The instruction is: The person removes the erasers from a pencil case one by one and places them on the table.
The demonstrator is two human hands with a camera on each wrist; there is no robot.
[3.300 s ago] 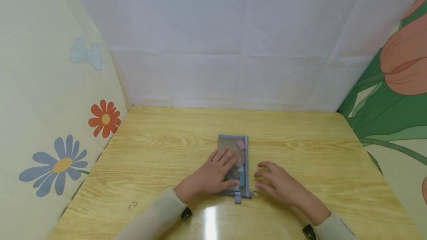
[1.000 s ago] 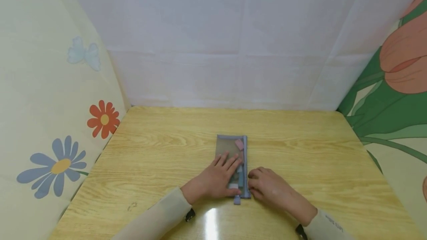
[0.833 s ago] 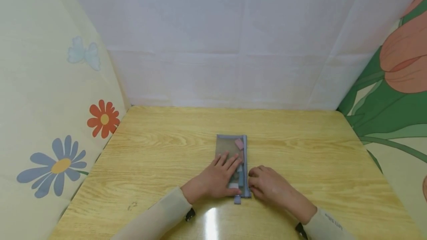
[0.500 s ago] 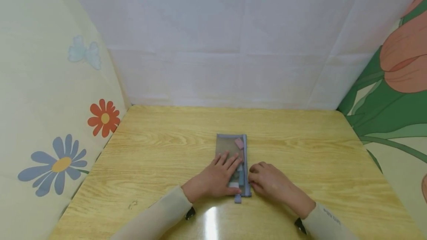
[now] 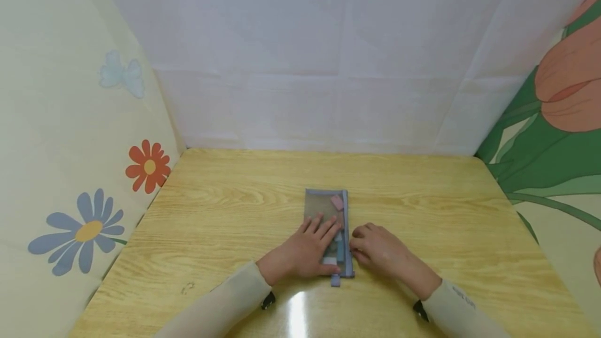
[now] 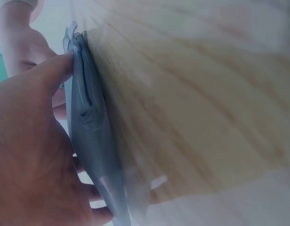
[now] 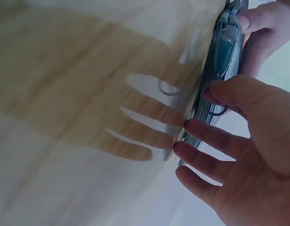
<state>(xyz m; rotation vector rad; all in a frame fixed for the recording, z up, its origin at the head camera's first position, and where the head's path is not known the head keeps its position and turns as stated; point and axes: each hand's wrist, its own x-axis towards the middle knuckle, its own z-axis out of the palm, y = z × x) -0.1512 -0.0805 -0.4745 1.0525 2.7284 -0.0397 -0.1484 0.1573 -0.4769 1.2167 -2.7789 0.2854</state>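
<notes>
Head view: left hand [image 5: 307, 249] lies flat on the pouch [image 5: 315, 203], fingers straight and spread; right hand [image 5: 382, 252] at its right side. Right wrist view: thumb and forefinger pinch the ring [image 7: 216, 114]; other fingers extended, slightly apart. Left hand covers the pouch's middle; right fingers hide the ring from above. Pink piece [image 5: 337, 202] shows inside, far end. White cloth [image 5: 263, 56] behind table [image 5: 235, 186]; flower panel [image 5: 47, 119] along its left edge. Pouch sits about midway between left and right edges, long axis toward the back edge, zip [image 5: 346, 218] on right, tab [image 5: 335, 280] at near end.
</notes>
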